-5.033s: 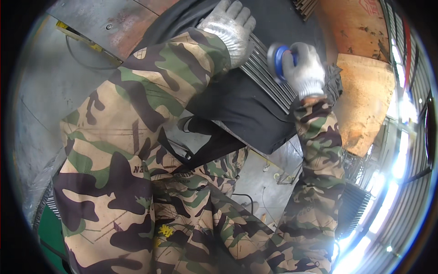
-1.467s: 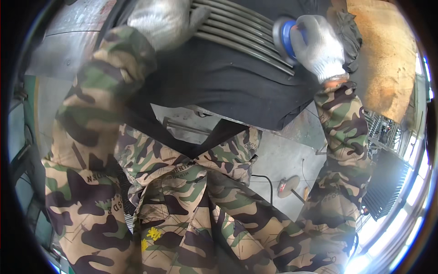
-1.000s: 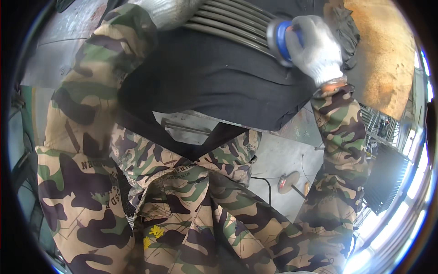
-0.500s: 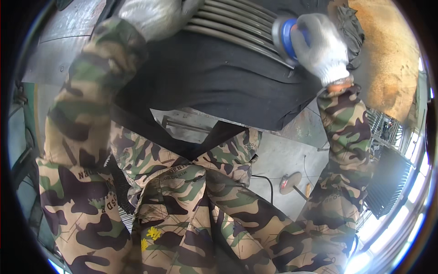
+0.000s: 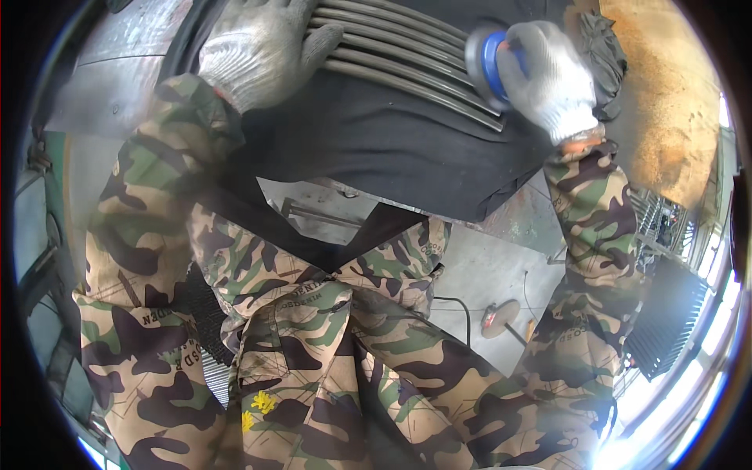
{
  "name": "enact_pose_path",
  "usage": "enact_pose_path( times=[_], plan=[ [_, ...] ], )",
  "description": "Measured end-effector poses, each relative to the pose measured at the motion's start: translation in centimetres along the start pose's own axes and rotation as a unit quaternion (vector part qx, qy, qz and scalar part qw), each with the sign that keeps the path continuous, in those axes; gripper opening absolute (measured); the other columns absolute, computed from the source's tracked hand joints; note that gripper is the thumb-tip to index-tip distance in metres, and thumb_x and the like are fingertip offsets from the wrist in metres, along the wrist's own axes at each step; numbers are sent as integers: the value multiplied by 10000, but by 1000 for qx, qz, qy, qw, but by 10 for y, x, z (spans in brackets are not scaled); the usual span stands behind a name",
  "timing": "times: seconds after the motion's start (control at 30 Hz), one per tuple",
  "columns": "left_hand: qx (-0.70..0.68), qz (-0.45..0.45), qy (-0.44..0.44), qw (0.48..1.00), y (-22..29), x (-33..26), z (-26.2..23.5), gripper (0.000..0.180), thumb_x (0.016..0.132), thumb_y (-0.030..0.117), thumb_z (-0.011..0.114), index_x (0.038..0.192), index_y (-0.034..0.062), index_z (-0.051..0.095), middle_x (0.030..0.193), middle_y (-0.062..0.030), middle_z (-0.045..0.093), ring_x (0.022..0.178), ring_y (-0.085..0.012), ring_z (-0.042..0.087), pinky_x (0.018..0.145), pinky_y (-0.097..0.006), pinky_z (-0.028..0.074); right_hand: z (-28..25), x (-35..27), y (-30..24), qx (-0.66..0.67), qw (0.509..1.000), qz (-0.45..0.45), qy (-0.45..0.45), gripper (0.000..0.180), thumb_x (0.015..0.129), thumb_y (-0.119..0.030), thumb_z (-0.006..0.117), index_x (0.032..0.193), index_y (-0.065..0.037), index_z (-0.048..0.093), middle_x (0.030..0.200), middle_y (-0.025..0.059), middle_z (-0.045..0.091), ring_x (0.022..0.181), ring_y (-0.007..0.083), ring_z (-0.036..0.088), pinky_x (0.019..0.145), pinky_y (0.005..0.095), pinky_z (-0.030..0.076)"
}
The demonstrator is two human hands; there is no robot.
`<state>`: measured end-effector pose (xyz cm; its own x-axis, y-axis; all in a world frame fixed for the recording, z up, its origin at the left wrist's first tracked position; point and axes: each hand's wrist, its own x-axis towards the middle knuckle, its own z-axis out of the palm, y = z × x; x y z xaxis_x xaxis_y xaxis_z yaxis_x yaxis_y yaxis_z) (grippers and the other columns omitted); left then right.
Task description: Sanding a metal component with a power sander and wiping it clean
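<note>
Right hand point(image 5: 548, 78), in a white knit glove, was closed around a power tool with a blue collar and a grey round abrasive disc point(image 5: 479, 59); the tool's body was mostly hidden behind the glove, so its kind could not be told beyond a hand grinder or sander. The disc face met the right end of a row of grey metal rods point(image 5: 407, 55), which lay side by side, parallel, running diagonally across the top of the view. Grip looked firm, wrist bent down, likely to keep the disc pressed flat to the rods.

Left hand point(image 5: 262, 47), gloved the same, lay palm down with fingers spread over the left end of the rods, not wrapped around them. Judged a steadying hold, keeping the bundle from shifting under the disc.

The rods rested on a black cloth point(image 5: 384, 149) draped over the worktop point(image 5: 329, 207), whose grey metal edge showed below the cloth's hem. The cloth probably cushioned the work or caught dust.

Both sleeves and the trousers were camouflage. On the grey floor point(image 5: 486, 274) beneath lay a spare round disc point(image 5: 498, 319) with a black cable near it. A rust-orange patch point(image 5: 666, 102) showed on the upper right, and a dark ribbed grille point(image 5: 666, 321) stood at the right rim.
</note>
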<state>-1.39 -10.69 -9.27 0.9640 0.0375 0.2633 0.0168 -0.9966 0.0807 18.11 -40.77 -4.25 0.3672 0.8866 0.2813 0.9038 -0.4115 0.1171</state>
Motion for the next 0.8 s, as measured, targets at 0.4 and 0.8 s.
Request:
enact_pose_path(
  times=[0.4,0.8],
  plan=[
    [-3,-58,-16,998,-2,17,-7,685,1046,438,557,1505,-70,523,1585,-306,494,1526,-484,392,1291,-551,266,-1,15,2,-2,1000,16,9,226,907,-275,713,1098,-155,721,1091,106,721,973,370,709,850,482,596],
    [-37,5,31,999,-20,37,17,549,1029,347,588,1475,26,570,1521,-240,568,1472,-503,448,1256,-600,305,-4,9,-19,14,1000,9,-5,191,899,-247,717,1058,-143,716,1076,98,720,969,359,704,844,478,591]
  ],
)
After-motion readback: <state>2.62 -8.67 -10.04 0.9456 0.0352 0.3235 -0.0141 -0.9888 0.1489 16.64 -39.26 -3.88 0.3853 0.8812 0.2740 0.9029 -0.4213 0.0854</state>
